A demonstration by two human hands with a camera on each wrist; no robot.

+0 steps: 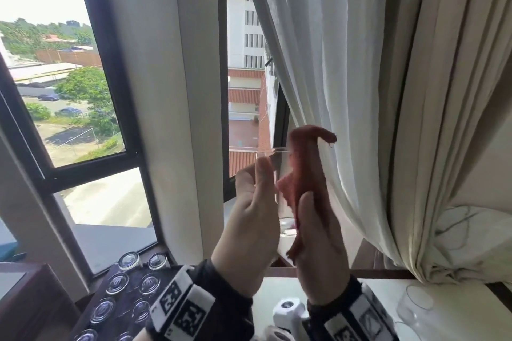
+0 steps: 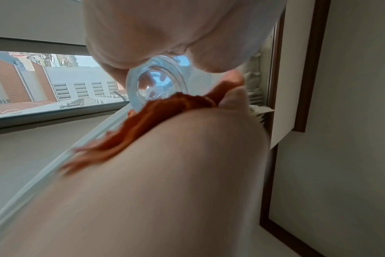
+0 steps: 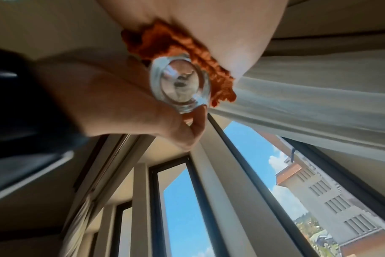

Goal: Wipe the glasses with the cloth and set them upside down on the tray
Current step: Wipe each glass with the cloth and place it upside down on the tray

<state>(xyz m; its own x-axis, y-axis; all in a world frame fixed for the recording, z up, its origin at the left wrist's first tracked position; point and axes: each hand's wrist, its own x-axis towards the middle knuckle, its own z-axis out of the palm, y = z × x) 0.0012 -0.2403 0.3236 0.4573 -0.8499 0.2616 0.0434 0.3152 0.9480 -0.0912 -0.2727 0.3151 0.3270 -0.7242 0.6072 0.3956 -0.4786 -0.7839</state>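
Observation:
I hold a clear glass (image 1: 275, 171) up in front of the window, between my two hands. My left hand (image 1: 257, 174) grips its left side. My right hand (image 1: 311, 205) holds a red cloth (image 1: 304, 158) and presses it against the right side of the glass; the cloth's top end flops over above the rim. In the left wrist view the thick base of the glass (image 2: 156, 85) faces the camera, with the cloth (image 2: 165, 111) under it. In the right wrist view the glass (image 3: 180, 83) sits between the cloth (image 3: 176, 45) and my left hand (image 3: 121, 97).
A dark tray (image 1: 128, 297) at the lower left carries several glasses set upside down (image 1: 117, 282). More clear glasses (image 1: 415, 304) stand on the white tabletop at the lower right. A pale curtain (image 1: 360, 91) hangs close behind my right hand.

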